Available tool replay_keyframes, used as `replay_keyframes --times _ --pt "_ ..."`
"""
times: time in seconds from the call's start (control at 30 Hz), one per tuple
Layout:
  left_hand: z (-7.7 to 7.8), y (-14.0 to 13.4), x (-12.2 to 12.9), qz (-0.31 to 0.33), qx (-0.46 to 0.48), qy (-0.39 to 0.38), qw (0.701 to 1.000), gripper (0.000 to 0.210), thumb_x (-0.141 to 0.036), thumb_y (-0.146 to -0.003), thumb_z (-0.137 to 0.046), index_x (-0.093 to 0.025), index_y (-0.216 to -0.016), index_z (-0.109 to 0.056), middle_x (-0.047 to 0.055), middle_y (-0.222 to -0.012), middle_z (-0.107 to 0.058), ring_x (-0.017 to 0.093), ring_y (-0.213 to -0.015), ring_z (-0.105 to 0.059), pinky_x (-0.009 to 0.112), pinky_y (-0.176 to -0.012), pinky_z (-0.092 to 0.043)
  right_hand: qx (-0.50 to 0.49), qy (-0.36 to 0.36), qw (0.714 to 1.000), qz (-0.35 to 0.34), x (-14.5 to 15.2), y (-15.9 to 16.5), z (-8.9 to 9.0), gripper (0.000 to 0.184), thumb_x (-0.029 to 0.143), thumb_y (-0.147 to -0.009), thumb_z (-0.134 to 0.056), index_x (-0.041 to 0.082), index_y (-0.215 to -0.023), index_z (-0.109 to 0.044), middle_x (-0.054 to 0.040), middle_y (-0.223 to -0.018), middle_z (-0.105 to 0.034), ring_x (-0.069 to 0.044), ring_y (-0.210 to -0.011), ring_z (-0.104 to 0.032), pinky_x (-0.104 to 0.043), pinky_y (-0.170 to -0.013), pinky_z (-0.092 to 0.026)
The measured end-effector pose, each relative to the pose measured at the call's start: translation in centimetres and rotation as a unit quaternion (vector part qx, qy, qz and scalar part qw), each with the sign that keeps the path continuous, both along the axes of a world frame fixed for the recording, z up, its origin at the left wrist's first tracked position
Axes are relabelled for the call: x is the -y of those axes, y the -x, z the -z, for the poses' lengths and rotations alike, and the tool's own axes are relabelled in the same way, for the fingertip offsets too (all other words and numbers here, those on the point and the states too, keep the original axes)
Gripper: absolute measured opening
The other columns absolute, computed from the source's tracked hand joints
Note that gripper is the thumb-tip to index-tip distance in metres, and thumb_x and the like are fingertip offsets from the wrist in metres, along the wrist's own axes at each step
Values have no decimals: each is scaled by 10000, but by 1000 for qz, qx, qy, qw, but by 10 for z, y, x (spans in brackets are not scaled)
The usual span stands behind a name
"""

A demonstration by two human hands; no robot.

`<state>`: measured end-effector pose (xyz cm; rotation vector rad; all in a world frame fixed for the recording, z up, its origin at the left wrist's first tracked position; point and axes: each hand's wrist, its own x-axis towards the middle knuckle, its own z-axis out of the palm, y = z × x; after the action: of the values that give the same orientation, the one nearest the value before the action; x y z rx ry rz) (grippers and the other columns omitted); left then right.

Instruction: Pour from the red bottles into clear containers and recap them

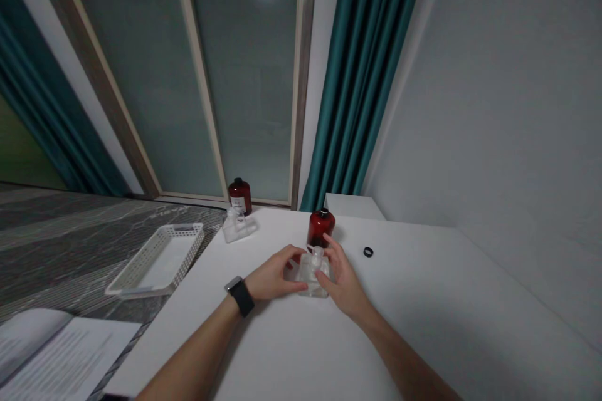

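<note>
Bottle (309, 274), clear: neck (318, 252) upward, long axis roughly vertical

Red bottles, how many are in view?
2. One red bottle is just beyond the clear bottle between left hand and right hand; another is farther left, behind a second clear bottle.

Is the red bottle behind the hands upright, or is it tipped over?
Upright: the red bottle has its black neck on top, above rounded shoulders.
</note>
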<state>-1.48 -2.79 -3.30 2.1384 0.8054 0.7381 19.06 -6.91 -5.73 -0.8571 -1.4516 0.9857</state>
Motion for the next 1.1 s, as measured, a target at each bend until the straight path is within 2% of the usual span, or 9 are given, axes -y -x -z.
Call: replay_keyframes --times 0.13,0.27,0.4,0.57,0.7,0.83,1.0,1.1 --pt "0 1 0 2 0 -5 1000 569 -277 -737 -799 -197 -1248 -561 82 -1172 -624 231 -992 -595 382 -903 -503 -32 4 999 8 -1 0 -2 730 267 -812 -706 292 -1448 -348 -27 -1059 -583 -203 -1031 -602 -388 -1013 -433" --pt "-2 1 1 2 1 -4 1000 568 -271 -732 -799 -191 -1245 -567 86 -1172 -625 232 -992 -596 380 -904 -502 -46 26 999 -12 0 1 -4 757 279 -831 -686 297 -1478 -292 -34 -1073 -612 -207 -1052 -602 -383 -987 -449" --pt "-3 0 2 -4 -3 -2 1000 561 -255 -729 -792 -185 -1238 -566 89 -1174 -624 230 -986 -599 378 -896 -506 -56 18 998 5 -1 0 -3 732 283 -811 -709 292 -1449 -349 -28 -1047 -613 -202 -1014 -614 -385 -991 -452" --pt "-2 0 2 -5 -4 1 1000 568 -274 -727 -793 -192 -1240 -563 82 -1167 -627 230 -983 -600 388 -902 -509 -41 9 999 -12 -2 1 -2 721 296 -848 -674 294 -1470 -310 -59 -1148 -635 -222 -1106 -601 -409 -1034 -420" --pt "-2 1 2 -4 -1 -3 1000 555 -268 -729 -790 -187 -1231 -566 88 -1167 -626 235 -989 -600 386 -900 -509 -35 5 999 10 -1 2 -3 674 317 -841 -680 279 -1437 -366 -41 -1064 -631 -212 -1047 -616 -399 -1028 -426" --pt "-2 1 2 -4 0 -5 1000 568 -265 -726 -792 -190 -1240 -561 83 -1162 -626 230 -976 -601 381 -892 -509 -37 21 999 -13 -1 2 -4 683 355 -859 -662 277 -1455 -336 -72 -1177 -630 -231 -1137 -596 -401 -1025 -426" --pt "-2 1 1 0 1 3 1000 557 -292 -731 -803 -179 -1223 -567 91 -1171 -623 235 -980 -602 378 -882 -511 -47 17 999 19 -3 1 -2 623 340 -835 -694 264 -1387 -417 -37 -1026 -624 -210 -1009 -624 -392 -1004 -443" --pt "-1 1 0 1 0 1 1000 568 -279 -732 -802 -184 -1235 -556 85 -1165 -621 228 -971 -602 376 -880 -513 -53 29 998 -7 -3 1 -2 650 344 -851 -675 271 -1419 -368 -66 -1142 -628 -223 -1083 -616 -395 -1001 -448"
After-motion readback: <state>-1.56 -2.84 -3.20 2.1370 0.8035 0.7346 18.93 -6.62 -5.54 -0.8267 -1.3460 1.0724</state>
